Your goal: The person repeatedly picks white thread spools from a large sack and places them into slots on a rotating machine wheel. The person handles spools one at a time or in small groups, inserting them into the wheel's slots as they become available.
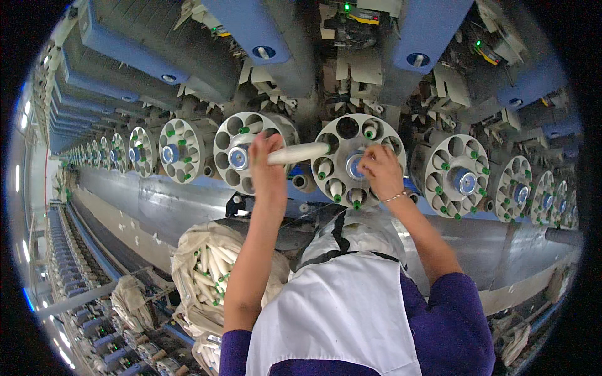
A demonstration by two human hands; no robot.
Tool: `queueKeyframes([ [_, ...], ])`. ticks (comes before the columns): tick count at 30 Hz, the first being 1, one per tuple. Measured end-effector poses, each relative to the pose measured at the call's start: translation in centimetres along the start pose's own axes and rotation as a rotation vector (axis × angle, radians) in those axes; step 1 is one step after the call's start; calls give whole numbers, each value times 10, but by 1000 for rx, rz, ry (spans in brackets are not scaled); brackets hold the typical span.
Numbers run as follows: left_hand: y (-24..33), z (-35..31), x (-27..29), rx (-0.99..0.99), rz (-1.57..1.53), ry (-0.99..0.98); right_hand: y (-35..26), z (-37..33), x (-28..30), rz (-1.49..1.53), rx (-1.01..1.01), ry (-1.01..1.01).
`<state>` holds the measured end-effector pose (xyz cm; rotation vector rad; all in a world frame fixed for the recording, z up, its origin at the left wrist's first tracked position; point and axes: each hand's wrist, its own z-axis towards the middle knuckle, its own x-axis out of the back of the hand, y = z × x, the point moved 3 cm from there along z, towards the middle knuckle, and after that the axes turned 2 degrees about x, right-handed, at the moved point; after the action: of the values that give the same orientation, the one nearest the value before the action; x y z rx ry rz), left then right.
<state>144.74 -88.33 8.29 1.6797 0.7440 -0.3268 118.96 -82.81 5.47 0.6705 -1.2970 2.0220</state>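
A long row of round grey wheels (358, 161) with holes runs along the big machine. The right hand (380, 169) rests on one wheel's middle, and I cannot tell if it grips. The left hand (266, 164) is closed around a white bobbin (298, 152), so loading looks underway; next its tip needs lining up with an empty hole.

A small yellow and black label (364, 17) sits at the top of the machine, near the middle, just beside a tiny green light. Another small label (490, 55), yellow with a bit of red, sits up on the right. No packages, signs or screens show.
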Motion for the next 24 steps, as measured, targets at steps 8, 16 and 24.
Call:
queueKeyframes([
  [8, -63, -65, 55, -77, 1141, -358, -2, -10, 23, -85, 33, 51],
  [16, -73, -227, 260, -27, 2121, -599, -48, -9, 4, 11, 257, -66],
  [24, -100, -530, 266, 901, 1618, -72, -134, 1, -83, 414, 381, -419],
])
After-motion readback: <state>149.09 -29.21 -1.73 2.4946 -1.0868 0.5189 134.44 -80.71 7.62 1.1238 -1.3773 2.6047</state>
